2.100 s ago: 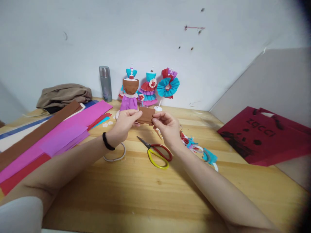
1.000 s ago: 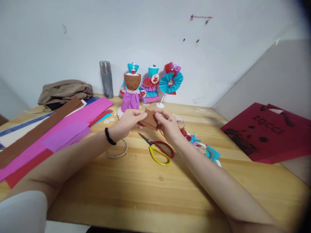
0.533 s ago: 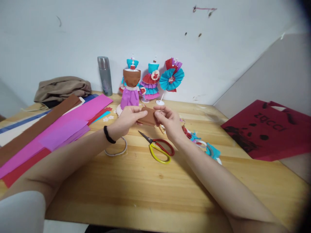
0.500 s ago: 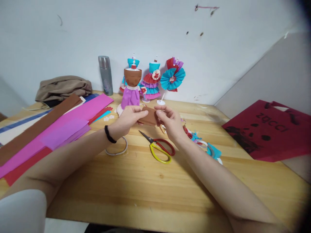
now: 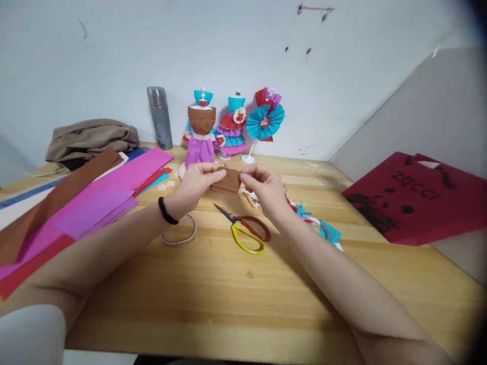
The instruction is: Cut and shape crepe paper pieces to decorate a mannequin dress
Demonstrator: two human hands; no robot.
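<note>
Our left hand (image 5: 198, 183) and right hand (image 5: 265, 187) pinch folded brown piece (image 5: 227, 181) at opposite ends, above bench (image 5: 171, 304) beyond scissors (image 5: 247, 233); we do best with edges aligned, pull light and even

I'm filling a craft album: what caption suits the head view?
Left hand and right hand hold a small brown piece, scissors on the table nearby, dressed miniature figures behind.
</note>
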